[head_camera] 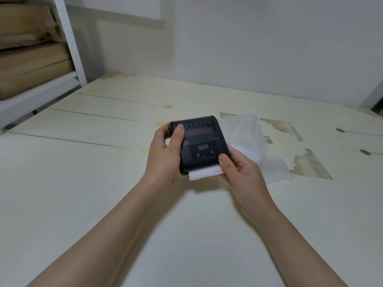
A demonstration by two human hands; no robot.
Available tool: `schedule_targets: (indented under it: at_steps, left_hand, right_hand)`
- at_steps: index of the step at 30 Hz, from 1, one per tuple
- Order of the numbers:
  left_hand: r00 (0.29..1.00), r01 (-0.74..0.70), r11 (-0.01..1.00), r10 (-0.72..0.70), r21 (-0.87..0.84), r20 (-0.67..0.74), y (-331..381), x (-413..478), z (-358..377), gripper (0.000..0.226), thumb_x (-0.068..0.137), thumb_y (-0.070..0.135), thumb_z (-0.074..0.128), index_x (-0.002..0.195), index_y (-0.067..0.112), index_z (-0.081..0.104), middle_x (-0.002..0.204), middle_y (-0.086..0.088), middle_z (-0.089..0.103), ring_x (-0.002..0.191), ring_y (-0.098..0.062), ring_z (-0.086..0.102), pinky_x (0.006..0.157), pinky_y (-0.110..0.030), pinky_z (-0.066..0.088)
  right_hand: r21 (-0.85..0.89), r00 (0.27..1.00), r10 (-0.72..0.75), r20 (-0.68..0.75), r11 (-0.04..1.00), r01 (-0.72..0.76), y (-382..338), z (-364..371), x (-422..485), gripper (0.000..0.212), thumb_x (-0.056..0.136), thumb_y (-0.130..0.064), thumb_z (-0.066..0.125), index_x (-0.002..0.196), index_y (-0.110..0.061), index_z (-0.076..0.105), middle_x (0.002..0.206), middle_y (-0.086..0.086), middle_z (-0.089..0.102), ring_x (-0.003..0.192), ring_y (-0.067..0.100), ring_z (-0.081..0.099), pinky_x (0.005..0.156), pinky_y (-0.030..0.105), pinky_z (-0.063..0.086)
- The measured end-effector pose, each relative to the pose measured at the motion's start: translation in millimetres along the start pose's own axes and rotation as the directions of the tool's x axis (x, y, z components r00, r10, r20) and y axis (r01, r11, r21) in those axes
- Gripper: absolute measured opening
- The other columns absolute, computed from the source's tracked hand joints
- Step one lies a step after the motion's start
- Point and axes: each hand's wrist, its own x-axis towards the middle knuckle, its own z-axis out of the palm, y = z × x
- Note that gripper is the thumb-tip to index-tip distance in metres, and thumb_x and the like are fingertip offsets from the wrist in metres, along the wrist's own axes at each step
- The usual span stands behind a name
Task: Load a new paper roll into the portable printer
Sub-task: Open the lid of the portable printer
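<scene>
Your two forearms come in bare from the near edge, with no sleeves, watch or bracelet showing. Your left hand point(163, 156) and right hand point(241, 172) wear no gloves or rings; your fingernails are short and unpainted.

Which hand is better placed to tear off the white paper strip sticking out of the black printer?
Probably the right hand: its fingers already touch the end of the white paper strip, while the left hand grips the black portable printer's far side, steadying it.
</scene>
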Motion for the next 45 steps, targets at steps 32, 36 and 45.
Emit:
schedule_targets:
  at_steps: [32,36,45]
  left_hand:
    - [0.999,-0.021,0.878,0.039,0.478,-0.027,25,-24,-20,0.05,0.091,0.015,0.041,0.138,0.031,0.045,0.11,0.013,0.067,0.114,-0.014,0.063,0.105,-0.044,0.045]
    - [0.999,-0.018,0.95,0.03,0.311,-0.034,28,-22,-20,0.056,0.092,0.001,0.041,0.139,0.03,0.044,0.114,0.011,0.066,0.106,-0.01,0.067,0.096,-0.033,0.051]
    - [0.999,-0.029,0.987,0.032,0.158,-0.018,22,-4,-17,0.053,0.09,-0.013,0.038,0.129,0.022,0.046,0.122,0.002,0.065,0.088,0.017,0.062,0.062,-0.001,0.043]
  right_hand:
    - [-0.682,0.946,-0.231,-0.225,0.732,0.017,1,14,-7,0.06,0.077,-0.03,0.078,0.133,-0.034,0.057,0.104,0.0,0.071,0.093,0.01,0.066,0.086,0.032,0.053]
    - [-0.648,0.916,-0.297,-0.271,0.759,0.054,0,15,-4,0.048,0.081,-0.03,0.076,0.127,-0.031,0.062,0.101,-0.005,0.074,0.089,0.008,0.067,0.081,0.026,0.053]
    - [-0.541,0.85,-0.36,-0.386,0.834,0.108,-7,14,29,0.012,0.098,-0.021,0.052,0.108,-0.02,0.059,0.1,-0.004,0.073,0.088,0.016,0.062,0.068,0.025,0.044]
